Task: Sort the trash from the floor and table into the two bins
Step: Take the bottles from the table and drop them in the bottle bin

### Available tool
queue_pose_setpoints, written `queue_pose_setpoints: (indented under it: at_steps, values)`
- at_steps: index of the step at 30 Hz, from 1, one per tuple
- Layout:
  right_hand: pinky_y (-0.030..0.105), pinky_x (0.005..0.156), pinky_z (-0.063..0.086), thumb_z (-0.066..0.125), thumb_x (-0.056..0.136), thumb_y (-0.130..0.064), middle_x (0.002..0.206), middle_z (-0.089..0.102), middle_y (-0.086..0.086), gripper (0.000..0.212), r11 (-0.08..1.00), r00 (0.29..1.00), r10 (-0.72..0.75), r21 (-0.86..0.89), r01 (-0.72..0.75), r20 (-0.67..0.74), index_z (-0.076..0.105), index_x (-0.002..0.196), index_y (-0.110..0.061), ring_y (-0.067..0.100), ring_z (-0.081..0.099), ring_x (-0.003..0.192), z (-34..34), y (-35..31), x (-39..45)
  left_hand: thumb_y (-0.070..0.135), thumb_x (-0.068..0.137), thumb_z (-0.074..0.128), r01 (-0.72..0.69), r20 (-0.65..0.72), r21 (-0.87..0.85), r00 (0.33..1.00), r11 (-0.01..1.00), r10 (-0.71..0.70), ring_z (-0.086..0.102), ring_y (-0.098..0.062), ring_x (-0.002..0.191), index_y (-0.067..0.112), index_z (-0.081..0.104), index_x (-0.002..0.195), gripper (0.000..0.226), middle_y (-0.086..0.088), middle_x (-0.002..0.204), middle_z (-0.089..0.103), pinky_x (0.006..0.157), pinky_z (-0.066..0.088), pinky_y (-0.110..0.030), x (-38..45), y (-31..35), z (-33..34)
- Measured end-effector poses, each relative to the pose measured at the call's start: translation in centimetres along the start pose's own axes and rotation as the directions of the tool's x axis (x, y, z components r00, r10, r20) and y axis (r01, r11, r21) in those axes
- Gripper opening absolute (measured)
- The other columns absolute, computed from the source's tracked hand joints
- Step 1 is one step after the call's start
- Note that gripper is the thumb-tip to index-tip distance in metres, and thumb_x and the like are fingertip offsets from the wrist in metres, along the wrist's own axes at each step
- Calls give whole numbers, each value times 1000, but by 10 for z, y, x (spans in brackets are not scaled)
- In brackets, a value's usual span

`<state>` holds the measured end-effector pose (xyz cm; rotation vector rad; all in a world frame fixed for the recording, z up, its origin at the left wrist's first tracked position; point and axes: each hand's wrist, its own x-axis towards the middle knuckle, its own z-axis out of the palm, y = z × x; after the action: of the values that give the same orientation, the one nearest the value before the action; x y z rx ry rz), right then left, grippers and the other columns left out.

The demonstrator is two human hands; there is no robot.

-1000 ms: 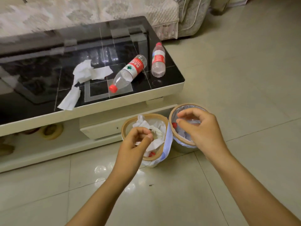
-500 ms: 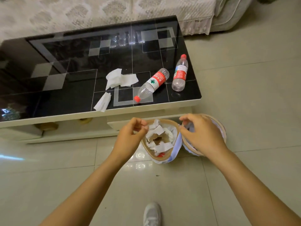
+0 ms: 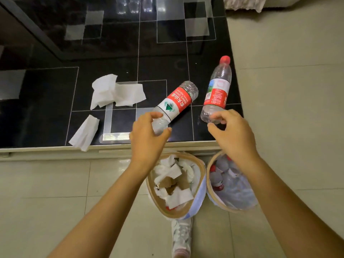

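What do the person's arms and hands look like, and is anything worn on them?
Both forearms are bare, with no sleeve in view. The left hand and the right hand wear no gloves. No ring, watch or bracelet shows on either.

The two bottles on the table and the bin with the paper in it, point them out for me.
Left bottle (image 3: 176, 101), head view, on its red label.
Right bottle (image 3: 216, 94), head view, on its red label.
Paper bin (image 3: 202, 172), head view, on its tan rim at the right.
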<state>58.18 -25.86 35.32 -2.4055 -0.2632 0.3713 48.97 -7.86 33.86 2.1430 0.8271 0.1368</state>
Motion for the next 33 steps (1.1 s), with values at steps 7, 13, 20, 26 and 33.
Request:
queue_pose_setpoints:
  at_steps: [7, 13, 20, 26, 33]
  values:
    - [30, 77, 45, 68, 82, -38, 134, 43, 2, 57, 988, 985, 150, 43, -147, -85, 45, 131, -22, 21, 54, 112, 22, 10, 48, 65, 66, 69, 126, 38, 175, 990, 976, -134, 55, -19, 114, 37, 38, 130, 76, 6, 127, 56, 99, 42, -53, 35, -25, 25]
    - [42, 87, 52, 67, 73, -60, 137, 43, 2, 92, 894, 930, 364, 295, -337, -43, 19, 144, -26, 18, 56, 112, 42, 13, 70, 58, 67, 74, 126, 68, 72, 989, 990, -130, 61, -9, 101, 37, 42, 133, 76, 7, 126, 57, 75, 55, -28, 31, -23, 28]
    - [38, 83, 55, 76, 72, -44, 129, 50, 4, 96, 825, 904, 425, 392, -407, 44, 17, 145, -25, 17, 60, 100, 40, 19, 95, 46, 62, 78, 274, 119, -245, 960, 930, -252, 65, -9, 97, 33, 48, 130, 76, 11, 113, 60, 76, 57, -27, 17, -19, 31]
    - [42, 88, 54, 81, 68, -32, 117, 58, 0, 91, 806, 882, 387, 366, -465, 268, 27, 140, -26, 14, 62, 95, 19, 45, 61, 52, 57, 80, 234, 91, -234, 972, 944, -218, 67, -15, 89, 33, 43, 129, 83, -1, 121, 60, 74, 59, -41, -8, -21, 33]
    - [29, 72, 54, 85, 58, -19, 105, 65, 4, 70, 759, 877, 442, 442, -478, 188, 48, 117, -16, 14, 65, 86, -1, 88, -11, 46, 65, 80, 0, 24, -128, 1000, 992, 3, 57, -6, 101, 30, 48, 132, 75, 10, 121, 51, 80, 55, -34, -52, 4, 40]
